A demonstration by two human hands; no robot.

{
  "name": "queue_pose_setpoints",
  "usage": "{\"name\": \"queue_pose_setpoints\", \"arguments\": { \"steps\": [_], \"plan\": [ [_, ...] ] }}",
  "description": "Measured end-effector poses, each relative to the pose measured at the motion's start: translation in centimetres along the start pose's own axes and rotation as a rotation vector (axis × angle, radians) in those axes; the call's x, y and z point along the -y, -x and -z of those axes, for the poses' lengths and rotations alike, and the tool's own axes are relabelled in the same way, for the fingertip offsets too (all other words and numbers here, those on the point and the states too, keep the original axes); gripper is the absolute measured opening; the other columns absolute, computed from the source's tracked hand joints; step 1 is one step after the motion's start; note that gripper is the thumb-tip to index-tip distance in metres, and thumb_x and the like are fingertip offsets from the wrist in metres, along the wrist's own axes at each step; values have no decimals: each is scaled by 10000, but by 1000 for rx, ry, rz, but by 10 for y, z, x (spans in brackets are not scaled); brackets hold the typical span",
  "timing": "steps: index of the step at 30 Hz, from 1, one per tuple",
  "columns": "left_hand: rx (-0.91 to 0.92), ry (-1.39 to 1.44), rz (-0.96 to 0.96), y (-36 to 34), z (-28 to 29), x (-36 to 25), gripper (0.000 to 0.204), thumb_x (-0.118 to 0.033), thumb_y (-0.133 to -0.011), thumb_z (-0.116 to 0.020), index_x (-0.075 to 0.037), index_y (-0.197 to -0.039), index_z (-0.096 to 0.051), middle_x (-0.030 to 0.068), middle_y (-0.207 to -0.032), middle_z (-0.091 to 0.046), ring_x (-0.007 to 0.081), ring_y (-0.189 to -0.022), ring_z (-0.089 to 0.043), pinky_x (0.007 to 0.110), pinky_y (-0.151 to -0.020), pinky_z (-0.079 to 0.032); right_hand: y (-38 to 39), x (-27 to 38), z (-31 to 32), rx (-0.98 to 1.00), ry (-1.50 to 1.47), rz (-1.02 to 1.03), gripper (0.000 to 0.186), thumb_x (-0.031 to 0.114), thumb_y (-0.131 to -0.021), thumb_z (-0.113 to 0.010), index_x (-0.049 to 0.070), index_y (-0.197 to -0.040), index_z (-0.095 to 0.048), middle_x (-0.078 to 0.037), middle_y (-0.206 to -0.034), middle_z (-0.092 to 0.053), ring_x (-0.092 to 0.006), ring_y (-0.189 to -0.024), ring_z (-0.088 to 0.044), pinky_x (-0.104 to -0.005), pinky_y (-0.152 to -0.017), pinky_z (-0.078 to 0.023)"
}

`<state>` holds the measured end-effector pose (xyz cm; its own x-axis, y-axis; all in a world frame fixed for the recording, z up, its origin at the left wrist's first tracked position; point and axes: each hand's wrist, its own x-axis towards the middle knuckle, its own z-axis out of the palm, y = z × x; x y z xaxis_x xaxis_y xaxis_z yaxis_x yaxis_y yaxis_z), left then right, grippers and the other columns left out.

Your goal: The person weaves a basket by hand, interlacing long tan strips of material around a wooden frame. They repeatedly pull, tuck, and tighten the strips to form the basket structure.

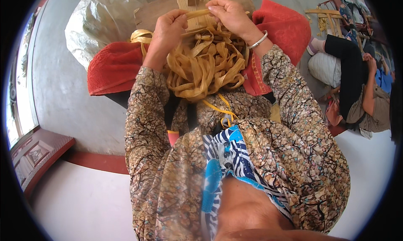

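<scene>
Between my two hands a flat tan strip [197, 13] is stretched sideways at the top of the view. My left hand [169, 33] pinches its left part, and my right hand [233, 20], with a silver bangle at the wrist, grips its right part. Below them a heap of tan strips [205, 65] lies in front of me, between two red cloths [114, 67] [283, 29]. Behind the strip is a wooden board [151, 6] with a small block on it.
A white plastic sack [94, 23] stands at the left. At the right a seated person [369, 102] in dark trousers has hands raised, near a pale sack [323, 69] and wooden frames [333, 20]. A dark red ledge [42, 153] runs along the lower left.
</scene>
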<state>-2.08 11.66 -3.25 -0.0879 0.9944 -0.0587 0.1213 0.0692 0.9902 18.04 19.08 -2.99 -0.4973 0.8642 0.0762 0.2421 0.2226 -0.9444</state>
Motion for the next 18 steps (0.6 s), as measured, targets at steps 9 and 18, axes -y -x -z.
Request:
{"name": "queue_pose_setpoints", "arguments": {
  "steps": [9,18],
  "plan": [
    [-74,-104,1,-25,-7,16,169,-170,-919,-592,-5,-902,-624,-17,-705,-557,59,-638,-479,221,-561,-389,-11,-18,-2,-97,259,134,191,178,-897,-598,6,-940,-669,-128,-801,-672,-219,-680,-615,-333,-666,-492],
    [-239,-292,-122,-24,2,50,144,-133,-878,-625,8,-901,-641,99,-787,-677,136,-686,-613,292,-642,-507,15,-11,12,-229,922,535,151,222,-860,-644,90,-917,-686,-95,-795,-649,-268,-773,-627,-380,-682,-492]
  ]
}}
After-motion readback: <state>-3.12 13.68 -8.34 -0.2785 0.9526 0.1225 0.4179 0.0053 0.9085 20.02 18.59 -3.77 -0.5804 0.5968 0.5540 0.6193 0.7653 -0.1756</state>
